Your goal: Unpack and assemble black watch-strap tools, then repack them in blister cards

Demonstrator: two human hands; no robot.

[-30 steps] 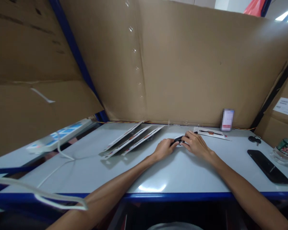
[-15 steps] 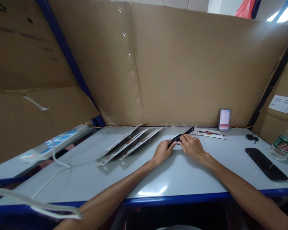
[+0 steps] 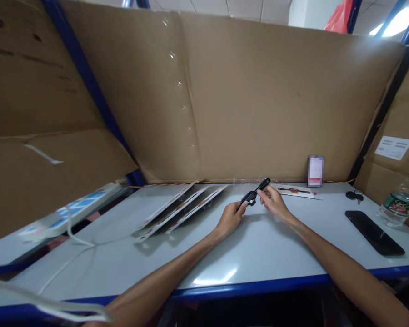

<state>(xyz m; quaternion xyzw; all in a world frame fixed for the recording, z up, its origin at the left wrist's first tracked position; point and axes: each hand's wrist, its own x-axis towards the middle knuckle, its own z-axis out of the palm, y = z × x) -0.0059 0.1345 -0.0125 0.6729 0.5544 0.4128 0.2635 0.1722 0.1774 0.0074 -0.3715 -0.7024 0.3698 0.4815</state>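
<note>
A slim black tool [image 3: 249,197] with a rounded handle end slants up to the right above the table; its exact kind is unclear. My left hand [image 3: 230,218] is closed around its lower end. At the tool's right side is my right hand [image 3: 274,203], its fingers curled together with the fingertips close to the shaft. Whether they pinch a small part or only touch the tool is hidden. Behind the right hand lies a white printed card [image 3: 295,190] picturing a long dark tool with a reddish middle.
Several similar cards [image 3: 187,206] lean in a row at left. A propped phone [image 3: 315,171], keys [image 3: 355,195], a dark phone-like slab [image 3: 375,232] and a water bottle [image 3: 398,202] are at right. A white cable [image 3: 70,263] crosses the left side. Cardboard panels [image 3: 245,100] wall the table [image 3: 269,259].
My right hand has drawn back from over the tool, uncovering more of its middle and handle. My left hand keeps its hold. The view has shifted slightly.
</note>
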